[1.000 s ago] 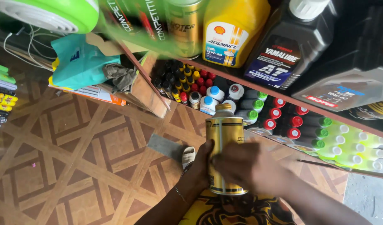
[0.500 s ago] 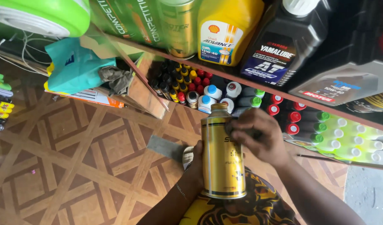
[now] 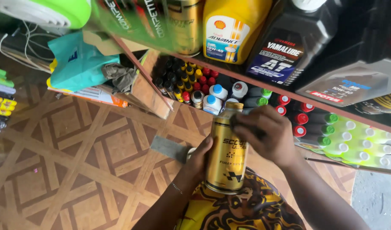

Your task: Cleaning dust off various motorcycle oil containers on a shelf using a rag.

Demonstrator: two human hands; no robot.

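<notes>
Your left hand (image 3: 202, 155) is closed round the lower side of the gold can (image 3: 226, 149), which stands upright over your lap, while your right hand (image 3: 268, 136) is curled over its upper part with a dark object pressed under the fingers; what that object is cannot be told. The can may slip or tip toward the floor (image 3: 76, 162) if the left grasp loosens, since only its side is held. Beyond the grip, the shelf edge (image 3: 289, 96) and bottles (image 3: 221, 96) crowd close; open room lies left of the grip.
</notes>
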